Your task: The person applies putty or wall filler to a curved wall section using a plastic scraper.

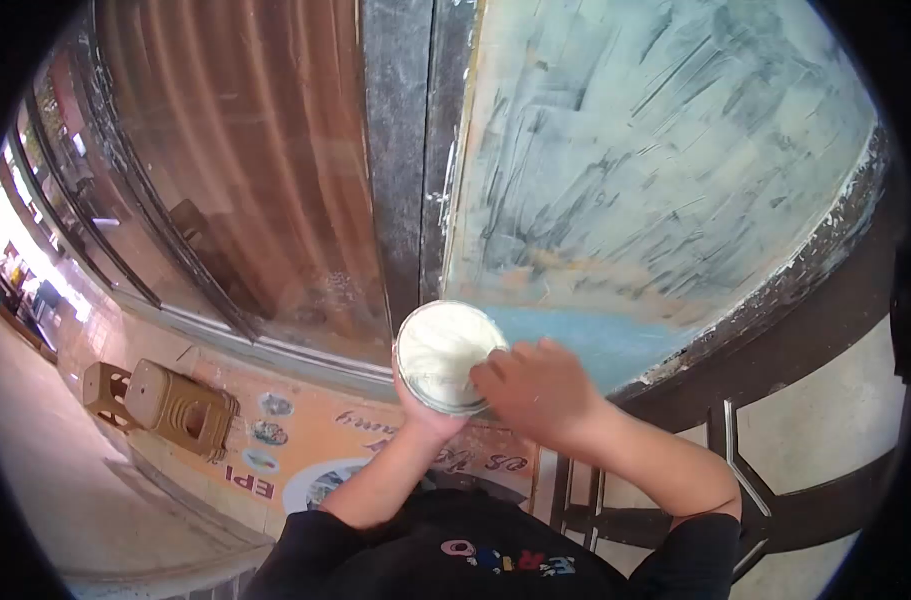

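Note:
A round tub of creamy white paste (443,345) is tipped toward the camera, low in the middle of the view. My left hand (430,410) holds it from below and along its left side. Over the tub's right rim lies my right hand (535,390), its fingers curled in toward the paste. Whatever those fingers grip is hidden. Beyond the tub stands a panel (655,170) with pale, streaky smears over a dark and bluish surface. Dark vertical frame strips (400,150) run beside the panel.
Glass with brown curtains (245,150) behind it fills the upper left. Brown plastic stools (180,405) stand at the lower left, near an orange printed banner (315,425). Dark metal framework (795,500) with light panes is at the lower right.

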A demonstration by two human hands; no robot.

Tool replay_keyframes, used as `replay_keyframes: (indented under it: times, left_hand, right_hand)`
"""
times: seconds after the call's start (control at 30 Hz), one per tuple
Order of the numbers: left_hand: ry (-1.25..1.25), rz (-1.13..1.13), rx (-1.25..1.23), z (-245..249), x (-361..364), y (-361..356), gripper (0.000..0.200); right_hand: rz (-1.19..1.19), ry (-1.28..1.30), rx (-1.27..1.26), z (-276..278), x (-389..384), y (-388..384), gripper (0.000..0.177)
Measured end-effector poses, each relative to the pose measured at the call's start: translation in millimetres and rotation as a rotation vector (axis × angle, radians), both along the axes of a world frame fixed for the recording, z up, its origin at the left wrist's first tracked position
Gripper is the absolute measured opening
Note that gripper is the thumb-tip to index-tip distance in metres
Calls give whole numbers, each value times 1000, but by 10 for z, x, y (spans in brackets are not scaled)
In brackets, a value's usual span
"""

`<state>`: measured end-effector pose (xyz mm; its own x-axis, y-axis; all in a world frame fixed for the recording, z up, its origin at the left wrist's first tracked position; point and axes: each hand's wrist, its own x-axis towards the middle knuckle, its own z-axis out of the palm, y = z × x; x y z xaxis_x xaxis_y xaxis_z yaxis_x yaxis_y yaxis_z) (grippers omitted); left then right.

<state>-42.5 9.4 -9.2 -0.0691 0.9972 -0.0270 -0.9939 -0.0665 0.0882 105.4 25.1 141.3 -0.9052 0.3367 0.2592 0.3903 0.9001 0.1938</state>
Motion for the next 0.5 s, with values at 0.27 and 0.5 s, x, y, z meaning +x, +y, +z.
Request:
replay_keyframes:
  times: [0.27,0.5]
  left_hand:
    - [-151,-121,132,24,-67,-141,77]
    - [-235,-199,200,47,-64,-244,78]
  right_hand:
    - [-44,336,-289,175,-75,173,13]
    - [-141,435,-650,75,-130,348,18]
